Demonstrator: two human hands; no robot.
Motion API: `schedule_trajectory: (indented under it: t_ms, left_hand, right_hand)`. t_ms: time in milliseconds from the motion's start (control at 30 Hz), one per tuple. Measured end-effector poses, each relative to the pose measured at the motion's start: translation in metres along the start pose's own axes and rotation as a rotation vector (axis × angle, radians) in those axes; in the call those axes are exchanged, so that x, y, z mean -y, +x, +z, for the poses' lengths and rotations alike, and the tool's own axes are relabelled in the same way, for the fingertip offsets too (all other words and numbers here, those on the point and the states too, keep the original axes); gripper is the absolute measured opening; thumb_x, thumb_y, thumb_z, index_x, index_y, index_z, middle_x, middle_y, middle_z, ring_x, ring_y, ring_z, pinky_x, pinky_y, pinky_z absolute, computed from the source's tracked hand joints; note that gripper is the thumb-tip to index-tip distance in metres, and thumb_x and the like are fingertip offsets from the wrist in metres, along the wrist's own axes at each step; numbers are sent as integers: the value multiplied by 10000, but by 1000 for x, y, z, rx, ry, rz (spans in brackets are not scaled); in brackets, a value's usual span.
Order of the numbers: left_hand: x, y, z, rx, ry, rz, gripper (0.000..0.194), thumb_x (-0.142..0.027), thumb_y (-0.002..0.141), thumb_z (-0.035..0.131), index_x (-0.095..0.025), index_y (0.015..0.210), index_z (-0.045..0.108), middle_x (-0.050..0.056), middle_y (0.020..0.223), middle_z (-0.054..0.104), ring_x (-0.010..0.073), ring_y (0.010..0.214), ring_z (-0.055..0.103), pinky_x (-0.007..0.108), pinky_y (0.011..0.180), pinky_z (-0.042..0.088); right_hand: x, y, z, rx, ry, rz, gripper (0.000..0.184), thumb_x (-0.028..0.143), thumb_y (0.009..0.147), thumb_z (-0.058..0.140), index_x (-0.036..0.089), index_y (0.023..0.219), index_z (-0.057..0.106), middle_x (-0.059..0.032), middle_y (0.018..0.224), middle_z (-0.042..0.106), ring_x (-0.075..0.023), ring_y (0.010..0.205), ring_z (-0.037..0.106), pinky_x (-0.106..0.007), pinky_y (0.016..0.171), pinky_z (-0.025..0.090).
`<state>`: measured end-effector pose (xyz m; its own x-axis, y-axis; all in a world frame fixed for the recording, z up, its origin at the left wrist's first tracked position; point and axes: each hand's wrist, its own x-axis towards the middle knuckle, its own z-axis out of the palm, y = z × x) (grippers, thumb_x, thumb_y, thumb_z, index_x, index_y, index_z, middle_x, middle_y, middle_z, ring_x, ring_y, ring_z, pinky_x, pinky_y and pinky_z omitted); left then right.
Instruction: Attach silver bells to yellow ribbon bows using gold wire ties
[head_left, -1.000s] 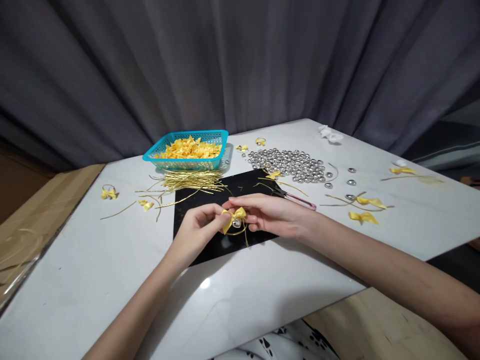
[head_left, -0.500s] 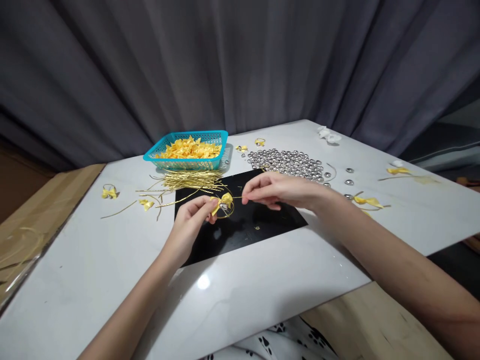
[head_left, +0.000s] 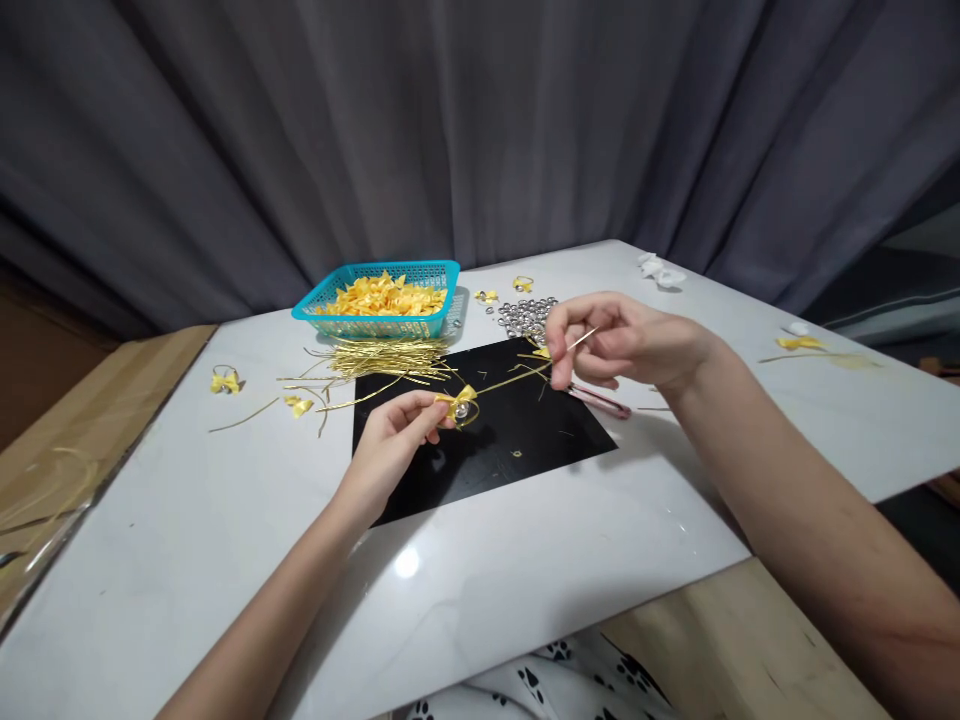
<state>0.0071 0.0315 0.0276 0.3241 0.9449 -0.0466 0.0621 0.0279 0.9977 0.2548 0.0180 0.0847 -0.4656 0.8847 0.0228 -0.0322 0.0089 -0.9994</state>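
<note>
My left hand [head_left: 405,428] pinches a yellow ribbon bow [head_left: 466,396] by its left side, above the black mat [head_left: 487,470]. A silver bell-like bead [head_left: 461,410] and a loop of gold cord hang at the bow's middle. From the bow a gold cord [head_left: 514,380] runs taut up to the right. My right hand [head_left: 607,340] is closed on that cord between thumb and fingers, and its pale end sticks out past them. Partly under the right hand lie pink-handled snips [head_left: 600,400].
A turquoise basket [head_left: 375,328] of yellow bows stands at the back, with a pile of gold cords [head_left: 386,358] before it. Silver beads [head_left: 521,316] lie partly hidden behind my right hand. Finished-looking bow pieces [head_left: 225,382] and white scraps [head_left: 660,272] are scattered about.
My right hand has drawn away from the bow, up and to the right, pulling the gold cord out long and straight. My left hand still holds the bow, after a small shift left and back.
</note>
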Motion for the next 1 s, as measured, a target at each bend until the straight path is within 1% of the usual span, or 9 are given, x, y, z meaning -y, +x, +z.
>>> schedule_trajectory:
  t_ms: [167, 300, 400, 500, 600, 733, 833, 933, 1000]
  left_hand:
    - [2, -3, 3, -10, 8, -23, 213, -367, 695, 691, -160, 659, 654, -23, 596, 539, 97, 568, 427, 219, 553, 332]
    - [1, -5, 7, -41, -57, -91, 243, -374, 639, 727, -150, 722, 685, -21, 599, 565, 85, 541, 430, 215, 529, 327]
    - [0, -6, 8, -78, -133, -137, 257, -349, 591, 755, -139, 716, 675, -11, 627, 596, 84, 553, 481, 208, 528, 343]
    - [1, -5, 7, -122, -219, -179, 252, -345, 593, 758, -147, 694, 637, -27, 638, 577, 77, 565, 506, 191, 514, 353]
    - [2, -4, 5, -172, -278, -194, 255, -324, 592, 768, -155, 694, 606, -54, 653, 524, 54, 557, 486, 163, 476, 335]
    - [3, -4, 3, -186, -329, -215, 280, -323, 597, 774, -159, 757, 614, -58, 689, 517, 35, 539, 460, 143, 469, 343]
    - [2, -4, 4, -187, -353, -246, 303, -328, 585, 786, -151, 764, 617, -59, 654, 504, 32, 525, 451, 136, 473, 350]
    - [3, -5, 6, -177, -333, -267, 311, -341, 586, 787, -140, 765, 629, -52, 636, 498, 34, 522, 443, 134, 472, 349]
    - [3, -5, 6, -169, -319, -256, 307, -343, 586, 785, -135, 759, 640, -43, 646, 508, 35, 526, 437, 133, 466, 343]
  right_hand:
    - [-14, 12, 28, 41, 183, -214, 142, 274, 729, 679, 143, 776, 650, 2, 698, 705, 16, 329, 287, -137, 332, 238]
    - [-27, 18, 50, 93, 225, -273, 88, 239, 776, 661, 151, 781, 669, 13, 728, 666, 1, 395, 403, -126, 347, 300]
    - [-33, 18, 66, 238, 144, -163, 78, 191, 818, 605, 143, 805, 665, -14, 839, 661, -9, 472, 473, -134, 419, 391]
    - [-38, 17, 81, 324, 32, 45, 98, 169, 835, 572, 124, 830, 659, -10, 752, 635, -23, 513, 493, -126, 431, 400]
    - [-47, 19, 90, 204, -4, 137, 128, 202, 838, 562, 120, 825, 660, 20, 663, 568, -27, 481, 473, -129, 409, 396]
    - [-62, 27, 89, -175, 110, 98, 140, 195, 826, 542, 128, 740, 629, 80, 516, 400, -25, 393, 368, -142, 382, 394]
    - [-71, 31, 84, -426, 160, 10, 128, 219, 805, 562, 132, 731, 619, 81, 512, 394, -30, 393, 354, -153, 378, 391]
    - [-71, 31, 79, -536, 146, -84, 148, 270, 800, 576, 141, 738, 617, 74, 521, 421, -31, 389, 386, -157, 371, 359]
    - [-68, 30, 80, -510, 104, -137, 158, 286, 797, 580, 148, 728, 613, 71, 519, 426, -33, 392, 386, -161, 375, 356]
